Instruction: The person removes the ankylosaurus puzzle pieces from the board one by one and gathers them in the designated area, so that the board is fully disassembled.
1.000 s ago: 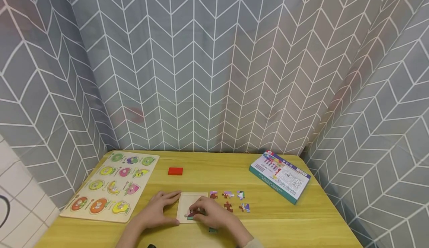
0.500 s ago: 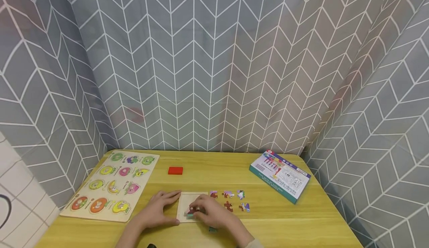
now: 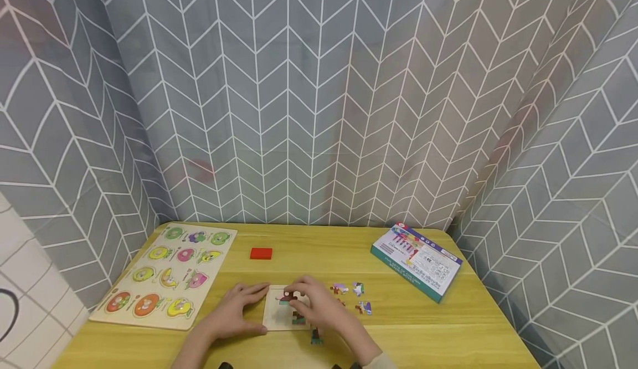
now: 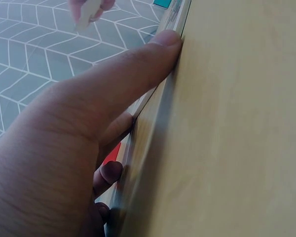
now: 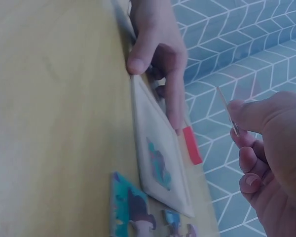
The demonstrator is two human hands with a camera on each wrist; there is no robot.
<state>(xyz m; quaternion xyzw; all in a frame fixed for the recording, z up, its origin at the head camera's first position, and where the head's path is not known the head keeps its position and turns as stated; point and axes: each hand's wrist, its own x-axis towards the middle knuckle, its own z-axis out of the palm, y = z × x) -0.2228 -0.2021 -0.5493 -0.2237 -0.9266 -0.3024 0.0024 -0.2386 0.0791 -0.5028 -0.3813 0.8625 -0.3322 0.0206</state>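
A small wooden puzzle tray (image 3: 279,322) lies on the table, a dark jigsaw piece (image 3: 298,318) in its lower right. My left hand (image 3: 231,313) touches the tray's left corners, thumb at the near one and index finger at the far one. Over the tray's upper part, my right hand (image 3: 321,305) pinches another jigsaw piece (image 3: 286,299) between thumb and fingers. In the right wrist view that held piece (image 5: 228,112) is edge-on, raised above the tray. The left wrist view shows my left thumb (image 4: 160,44) straight against the tray edge.
Loose jigsaw pieces lie right of the tray, among them one piece (image 3: 339,288) and a purple one (image 3: 364,307); another (image 3: 316,337) lies near the front. A fruit puzzle board (image 3: 134,280) is at left, a red block (image 3: 261,254) behind, a box (image 3: 416,261) at right.
My right hand has moved the pinched piece from the tray's lower part to its upper part. The piece in the lower right now shows. My left hand has stayed put.
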